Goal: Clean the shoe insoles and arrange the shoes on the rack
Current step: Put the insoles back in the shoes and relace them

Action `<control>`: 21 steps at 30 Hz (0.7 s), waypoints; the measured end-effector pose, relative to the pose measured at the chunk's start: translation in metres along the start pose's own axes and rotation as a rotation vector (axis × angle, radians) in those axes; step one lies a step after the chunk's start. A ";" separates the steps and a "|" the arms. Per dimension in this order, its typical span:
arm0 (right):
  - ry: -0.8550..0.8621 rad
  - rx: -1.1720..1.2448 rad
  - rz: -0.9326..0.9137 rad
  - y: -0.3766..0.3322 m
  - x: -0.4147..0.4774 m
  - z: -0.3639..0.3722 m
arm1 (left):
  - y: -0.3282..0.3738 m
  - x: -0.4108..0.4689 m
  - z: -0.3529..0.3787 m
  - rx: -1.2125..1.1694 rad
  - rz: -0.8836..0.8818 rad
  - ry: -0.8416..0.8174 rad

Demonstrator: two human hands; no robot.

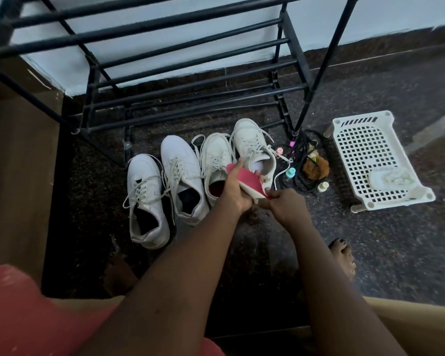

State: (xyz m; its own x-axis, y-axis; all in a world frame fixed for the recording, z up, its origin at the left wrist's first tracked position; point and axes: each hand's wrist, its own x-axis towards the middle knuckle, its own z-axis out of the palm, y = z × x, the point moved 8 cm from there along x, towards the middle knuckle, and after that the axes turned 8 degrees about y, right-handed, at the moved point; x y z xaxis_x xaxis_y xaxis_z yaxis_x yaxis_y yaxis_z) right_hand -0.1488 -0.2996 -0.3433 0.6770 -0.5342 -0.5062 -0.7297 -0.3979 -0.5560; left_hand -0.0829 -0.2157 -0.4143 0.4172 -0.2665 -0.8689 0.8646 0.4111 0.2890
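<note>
Here, nearest to you, both of your forearms reached forward over the floor and met at the red insole [246, 179], which you held in the air just above the heels of the shoes. Your left hand [235, 194] gripped it from the left, fingers [239, 164] curled along its far upper edge. Your right hand [285, 205] pinched its near right end, fingers [270, 199] closed on that tip. So both sets of fingers were clamped on the insole, neither spread free.

The insole's long axis ran from far-left down to near-right, red face up and pale underside showing at the near edge. It looked bent between your hands rather than flat.

Just beyond your fingers lay the rightmost white shoe [251, 142], toe pointing away, its opening pale and apparently without an insole. The next shoe [215, 155] to its left showed red inside.

Off to your right, well apart, a cloth [387, 176] lay in the white basket [365, 140]. Your right hand was the nearer one, so I judge that fetching it would mean letting go with the right while the left kept the insole.

Farthest off stood the black rack [190, 84], with no shoes on the rails in view.
</note>
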 end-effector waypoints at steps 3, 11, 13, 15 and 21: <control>0.024 -0.023 -0.003 -0.006 0.010 -0.004 | -0.001 0.013 0.010 0.053 -0.027 0.056; 0.222 -0.049 0.124 -0.002 0.040 -0.034 | 0.048 0.046 0.032 0.343 0.183 0.194; 0.264 -0.094 0.134 0.000 0.044 -0.046 | 0.089 0.047 0.033 0.748 0.554 0.356; 0.281 -0.138 0.125 -0.001 0.045 -0.053 | 0.109 0.043 0.053 1.269 0.860 0.341; 0.205 -0.243 0.135 -0.015 0.049 -0.043 | 0.065 0.065 0.086 2.315 0.936 -0.117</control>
State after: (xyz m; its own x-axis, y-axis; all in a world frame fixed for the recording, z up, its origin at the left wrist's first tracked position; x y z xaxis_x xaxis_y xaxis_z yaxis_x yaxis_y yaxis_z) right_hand -0.1092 -0.3520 -0.3316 0.5574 -0.7232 -0.4078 -0.8296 -0.4662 -0.3073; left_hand 0.0245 -0.2814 -0.4173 0.6190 -0.7073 -0.3413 -0.6691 -0.7025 0.2424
